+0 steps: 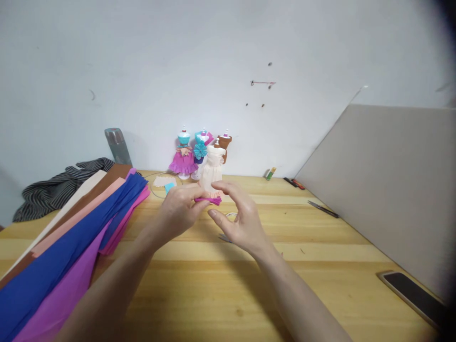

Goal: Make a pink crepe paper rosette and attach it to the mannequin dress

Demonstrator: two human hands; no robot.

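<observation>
My left hand (183, 204) pinches a small gathered bunch of magenta crepe paper (213, 201) between thumb and fingers; its loose end points right. Just to the right, my right hand (238, 213) is open, thumb and fingers apart around the air beside the bunch. Beneath the right hand lies a pair of scissors (224, 238), mostly hidden by it. Right behind the hands stands a small dress form in a cream dress (213, 168), its peach ruffled hem partly covered by my fingers.
Other dressed forms, one with a purple skirt (183, 161), stand by the wall. Crepe paper sheets (81, 228) and striped cloth (67, 187) lie left, near a flask (118, 147). A glue stick (270, 173), tweezers (323, 209) and a phone (413, 297) lie right, beside a white panel (388, 175).
</observation>
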